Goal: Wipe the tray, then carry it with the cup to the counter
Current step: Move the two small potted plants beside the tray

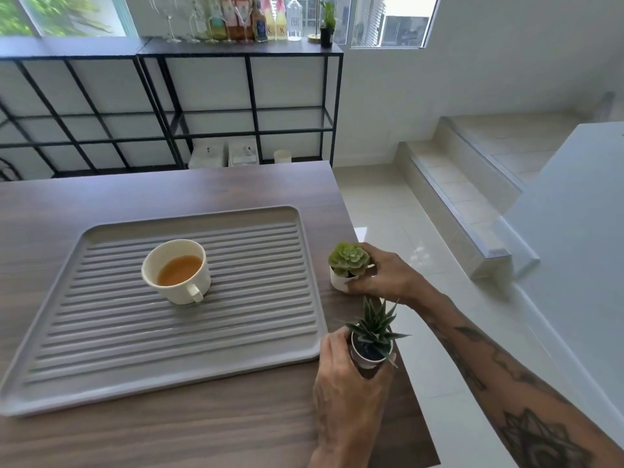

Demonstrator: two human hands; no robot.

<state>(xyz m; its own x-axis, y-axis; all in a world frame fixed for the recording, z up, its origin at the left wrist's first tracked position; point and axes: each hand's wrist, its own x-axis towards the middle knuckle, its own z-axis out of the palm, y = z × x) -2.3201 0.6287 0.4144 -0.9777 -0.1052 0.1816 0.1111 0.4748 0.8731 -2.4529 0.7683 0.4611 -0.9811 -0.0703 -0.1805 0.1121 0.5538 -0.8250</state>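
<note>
The tray (101,373) lies on the table (202,434), long axis left-right, cup (177,271) centred. Left hand (344,383) and right hand (388,275), each gripping a pot, sit off its right edge; left hand nearer.

I saw two bare forearms coming in from the lower edge of the view, with no sleeves, gloves, watch or rings visible on either. My right hand (385,275) led back into a forearm covered with dark tattoo work: small scattered marks near the wrist, longer leaf-like shapes along the middle, and a large, dense geometric piece with pointed petals close to the elbow. My left hand (344,376) was unadorned; its short visible stretch of wrist carried only faint dark marks, too blurred for me to make out.
</note>
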